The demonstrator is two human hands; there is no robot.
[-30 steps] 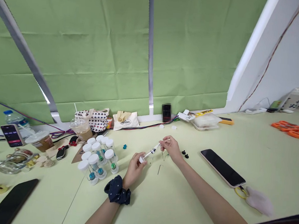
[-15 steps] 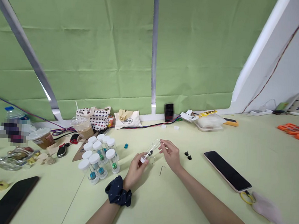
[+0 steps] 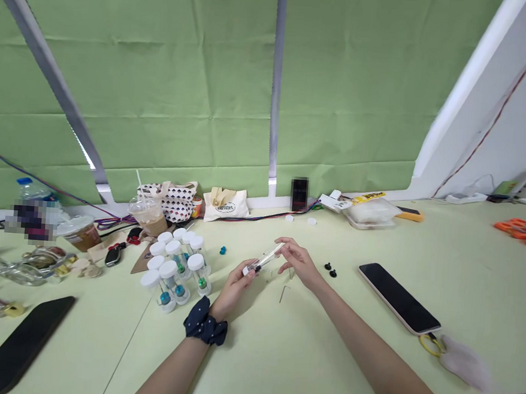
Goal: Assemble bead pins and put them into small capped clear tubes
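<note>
My left hand (image 3: 233, 288) is closed around the lower end of a clear tube (image 3: 266, 258), where there is a white cap. A small dark part shows inside, close to that cap. The tube is tilted, its far end up and to the right. My right hand (image 3: 301, 264) is at this far end, fingertips against or just beside it, thumb apart from the fingers. Below lies a thin L-shaped hex key (image 3: 282, 293). Two small black pieces (image 3: 330, 269) are right of my right hand. A small blue piece (image 3: 222, 250) lies behind my left hand.
Several white-capped tubes (image 3: 197, 264) with blue or green parts stand at the left. Two white caps (image 3: 289, 218) lie toward the back. A phone (image 3: 398, 296) is at right, a dark slab (image 3: 22, 345) at left. Drink cups (image 3: 150, 216) and orange-handled tools (image 3: 519, 228) lie farther out.
The tube has tilted lower, its capped end moving slightly left. My right thumb and fingers have spread apart from their pinch at the far end. The view has shifted a little.
</note>
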